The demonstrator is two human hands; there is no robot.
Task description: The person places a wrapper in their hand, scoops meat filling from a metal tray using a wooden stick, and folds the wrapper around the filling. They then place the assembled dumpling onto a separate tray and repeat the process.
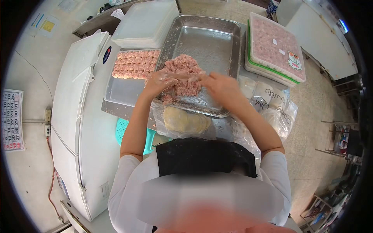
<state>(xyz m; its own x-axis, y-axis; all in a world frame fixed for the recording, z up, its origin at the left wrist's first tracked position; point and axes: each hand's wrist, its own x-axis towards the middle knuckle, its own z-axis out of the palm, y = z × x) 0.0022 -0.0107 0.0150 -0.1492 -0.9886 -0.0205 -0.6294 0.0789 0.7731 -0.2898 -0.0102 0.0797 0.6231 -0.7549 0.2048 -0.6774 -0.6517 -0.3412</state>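
Observation:
A mound of pink minced meat (182, 64) lies at the left side of a large metal tray (211, 42). My left hand (158, 82) is at the tray's left edge, its curled fingers over the meat and partly lost in it. At the right side of the mound is my right hand (218, 86), fingers bent and pinched together, slightly blurred. Between the hands runs a pale strip that I cannot make out clearly. Just below the tray, round yellowish dough wrappers (186, 121) lie overlapped on a plastic sheet.
To the left, rows of filled dumplings (136, 64) sit on a translucent tray (122, 92). Stacked white lids (145, 23) stand behind. Right of the metal tray are a lidded dumpling box (274, 46) and plastic-bagged wrappers (268, 105). A turquoise basket (149, 141) is below the table edge.

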